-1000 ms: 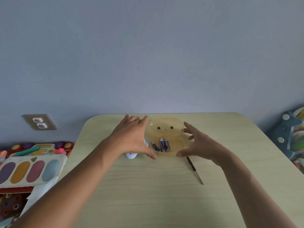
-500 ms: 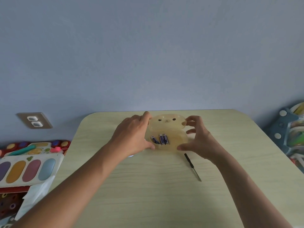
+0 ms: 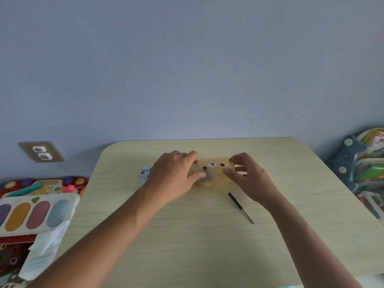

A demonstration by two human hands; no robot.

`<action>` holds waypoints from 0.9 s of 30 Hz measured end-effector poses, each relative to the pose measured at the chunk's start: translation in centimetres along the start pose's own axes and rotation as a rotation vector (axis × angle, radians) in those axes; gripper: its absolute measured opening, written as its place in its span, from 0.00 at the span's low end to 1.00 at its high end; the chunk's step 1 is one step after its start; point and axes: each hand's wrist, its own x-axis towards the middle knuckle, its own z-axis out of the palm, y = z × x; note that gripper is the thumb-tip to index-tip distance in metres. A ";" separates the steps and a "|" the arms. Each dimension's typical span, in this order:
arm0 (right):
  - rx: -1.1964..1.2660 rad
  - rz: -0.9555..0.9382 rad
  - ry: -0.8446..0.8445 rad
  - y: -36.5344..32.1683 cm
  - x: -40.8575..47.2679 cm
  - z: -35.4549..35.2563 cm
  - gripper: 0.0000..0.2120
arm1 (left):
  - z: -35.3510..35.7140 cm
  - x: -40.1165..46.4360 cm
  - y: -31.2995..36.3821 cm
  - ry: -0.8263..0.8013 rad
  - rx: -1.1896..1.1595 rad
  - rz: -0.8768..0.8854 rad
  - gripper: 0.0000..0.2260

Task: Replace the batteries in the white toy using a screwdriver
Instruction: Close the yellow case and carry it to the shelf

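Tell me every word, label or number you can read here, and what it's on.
None can be read.
Yellow bear case: a drawn face only, no writing.
White toy: small red and blue marks, too blurred to read.
Screwdriver: no visible lettering.
Books on the right shelf: print too blurred.

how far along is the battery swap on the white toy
Barely begun. Nothing looks done: the screwdriver lies untouched on the table, and the white toy sits unopened as far as shows, half hidden behind the left hand. In hand: the left hand and the right hand both grip the translucent yellow bear-face case. Left: get batteries out, unscrew the toy, swap, close.
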 end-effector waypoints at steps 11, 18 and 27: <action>0.008 0.054 0.052 -0.4 0.0 0.4 0.17 | 0.9 0.4 -0.1 0.008 -0.033 -0.059 0.21; -0.182 0.029 0.068 -0.6 -1.3 -0.5 0.14 | 1.0 0.6 -0.4 -0.035 -0.024 -0.071 0.26; -0.329 0.061 -0.161 -0.5 -3.8 -0.9 0.10 | 1.0 0.6 0.0 -0.138 0.076 -0.096 0.41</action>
